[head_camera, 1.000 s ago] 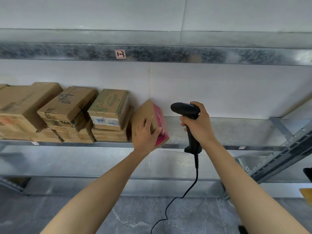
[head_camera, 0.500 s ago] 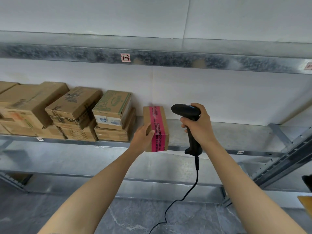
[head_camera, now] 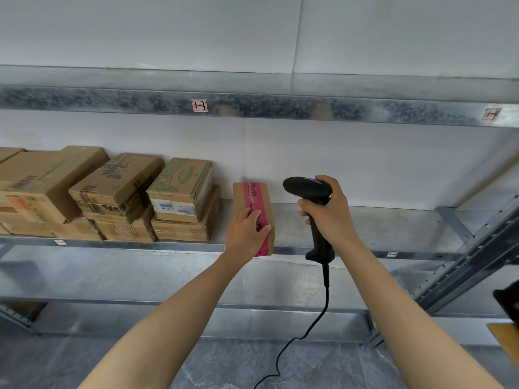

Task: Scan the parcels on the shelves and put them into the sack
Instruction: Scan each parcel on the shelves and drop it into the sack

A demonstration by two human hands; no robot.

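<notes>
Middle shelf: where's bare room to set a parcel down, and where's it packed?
Free: the bare shelf right of the pink-taped parcel, out to the slanted frame rail. A narrow gap separates that parcel from the green-printed box. Crowded: the left end, stacked cartons edge to edge. The left hand grips the parcel; the right hand holds the scanner.

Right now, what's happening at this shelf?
A person's left hand grips a small cardboard parcel with pink tape at the front edge of the grey metal shelf. The right hand holds a black corded barcode scanner right of it, its head pointing towards the parcel. More brown cardboard boxes sit stacked to the left.
</notes>
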